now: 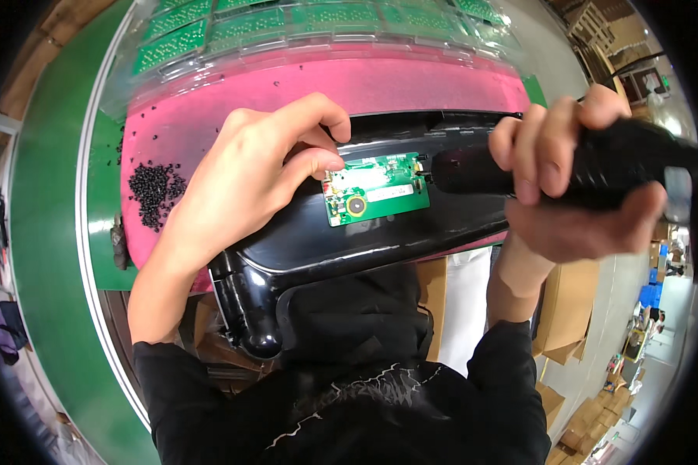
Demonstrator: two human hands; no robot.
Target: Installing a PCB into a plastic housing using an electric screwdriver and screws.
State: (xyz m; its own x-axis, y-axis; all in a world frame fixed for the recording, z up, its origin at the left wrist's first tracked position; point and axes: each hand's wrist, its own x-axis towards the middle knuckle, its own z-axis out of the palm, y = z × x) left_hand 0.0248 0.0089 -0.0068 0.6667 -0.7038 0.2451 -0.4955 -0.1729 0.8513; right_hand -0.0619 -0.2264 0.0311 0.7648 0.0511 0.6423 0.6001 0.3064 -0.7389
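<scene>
A green circuit board [388, 208] with a round part near its lower left corner lies on a glossy black plastic housing [302, 240]. My right hand [558, 170] is wrapped around a black electric screwdriver [473, 172], held nearly level with its tip at the board's right edge. By the board's upper left corner is my left hand [267, 159], its thumb and forefinger curved with a gap between them. The thumb is close to the board's edge; whether it touches I cannot tell. No object shows in that hand, and its other fingers are partly hidden.
The housing rests on a pink mat [349, 81] upon a green table [50, 232]. Small black screws [155, 190] are heaped at the mat's left. Clear plastic trays [256, 54] of green boards stand at the back. Cardboard boxes [570, 302] are at the right, below the table.
</scene>
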